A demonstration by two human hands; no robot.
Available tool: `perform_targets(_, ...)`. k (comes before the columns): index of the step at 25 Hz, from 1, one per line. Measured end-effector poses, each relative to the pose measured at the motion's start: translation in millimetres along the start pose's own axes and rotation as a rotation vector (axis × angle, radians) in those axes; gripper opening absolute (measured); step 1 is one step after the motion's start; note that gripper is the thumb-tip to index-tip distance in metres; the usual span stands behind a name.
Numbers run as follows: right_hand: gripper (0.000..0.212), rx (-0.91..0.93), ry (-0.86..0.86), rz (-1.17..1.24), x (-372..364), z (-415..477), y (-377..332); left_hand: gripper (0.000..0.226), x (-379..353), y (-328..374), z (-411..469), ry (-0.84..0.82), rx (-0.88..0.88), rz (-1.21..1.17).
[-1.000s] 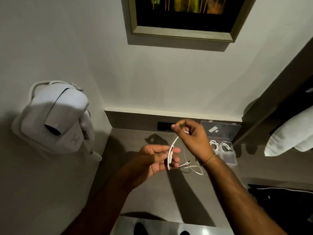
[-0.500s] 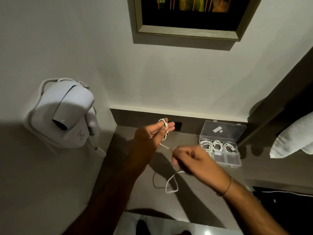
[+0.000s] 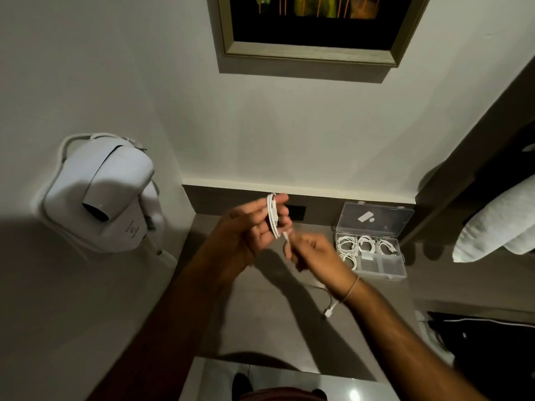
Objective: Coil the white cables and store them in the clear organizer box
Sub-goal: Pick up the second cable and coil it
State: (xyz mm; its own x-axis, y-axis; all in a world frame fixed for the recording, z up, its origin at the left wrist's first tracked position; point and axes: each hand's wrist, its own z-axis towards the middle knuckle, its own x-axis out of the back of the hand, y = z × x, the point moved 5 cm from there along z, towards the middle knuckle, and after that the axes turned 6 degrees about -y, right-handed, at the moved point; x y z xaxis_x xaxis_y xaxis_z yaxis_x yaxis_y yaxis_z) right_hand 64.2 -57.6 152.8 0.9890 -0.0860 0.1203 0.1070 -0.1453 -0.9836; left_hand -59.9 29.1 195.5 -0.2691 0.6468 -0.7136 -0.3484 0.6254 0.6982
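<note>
A white cable point(image 3: 273, 217) is wound in several loops around the fingers of my left hand point(image 3: 252, 227), held above the grey counter. My right hand point(image 3: 311, 251) pinches the cable just below the loops, and the loose tail hangs under my right wrist with its white plug point(image 3: 330, 311) near the counter. The clear organizer box point(image 3: 401, 274) stands open at the back right of the counter, lid up against the wall. Several coiled white cables point(image 3: 365, 244) lie in its rear compartments.
A white wall-mounted hair dryer point(image 3: 101, 192) hangs at the left. A framed picture point(image 3: 312, 53) is on the wall above. Rolled white towels point(image 3: 498, 224) sit on a dark shelf at the right. A black bag point(image 3: 492, 351) lies at lower right.
More loops have gathered on my left fingers and the hanging slack has shortened. My right hand has moved up close under my left hand, and the plug end has lifted toward my right wrist.
</note>
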Motion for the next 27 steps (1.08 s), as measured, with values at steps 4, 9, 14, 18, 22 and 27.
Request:
perform_targets(4, 0.049, 0.044, -0.172, -0.11, -18, -30, -2, 0.028, 24, 8, 5, 0.345, -0.045, 0.776)
perform_targets(9, 0.014, 0.156, -0.004, -0.251, 58, 5, -51, 0.023, 22, -28, 6, 0.101, 0.206, 0.867)
perform_targets(14, 0.031, 0.105, 0.136, -0.074, 35, 28, -17, 0.035, 11, -26, 6, -0.077, 0.187, 0.224)
perform_targets(18, 0.053, -0.063, 0.012, -0.01, -4, -3, 21, 0.032, 28, -11, 13, 0.233, -0.035, 0.302)
perform_targets(22, 0.055, -0.017, -0.208, -0.136, 3, -19, -18, 0.033, 30, -25, 12, 0.365, 0.025, 0.804)
perform_targets(27, 0.046, 0.096, -0.018, -0.423, 61, -2, -74, 0.03, 21, -53, 17, 0.155, 0.275, 0.765)
